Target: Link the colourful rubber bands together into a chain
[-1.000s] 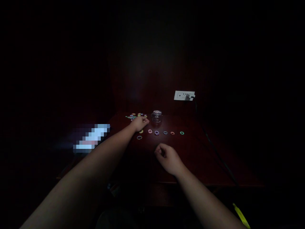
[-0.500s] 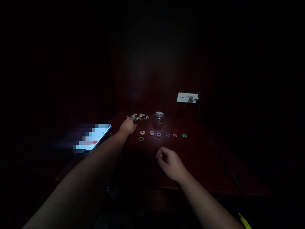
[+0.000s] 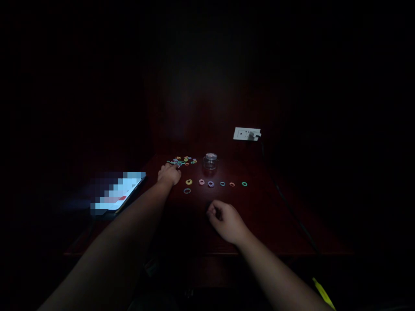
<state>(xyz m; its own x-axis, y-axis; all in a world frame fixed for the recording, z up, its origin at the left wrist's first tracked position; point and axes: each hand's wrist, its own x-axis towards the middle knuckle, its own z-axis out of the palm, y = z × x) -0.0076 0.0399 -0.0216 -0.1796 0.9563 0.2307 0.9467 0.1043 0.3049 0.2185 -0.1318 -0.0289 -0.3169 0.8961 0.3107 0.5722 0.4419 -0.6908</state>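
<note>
The left hand [image 3: 170, 174] lies against the loose pile of bands [image 3: 183, 163] at the right hand's [image 3: 228, 221] eleven o'clock — whether its fingers grip one cannot be told — while the right, loosely closed, nothing visible inside, sits short of the row of bands [image 3: 209, 185] around twelve, spaced seemingly to keep colours apart.
</note>
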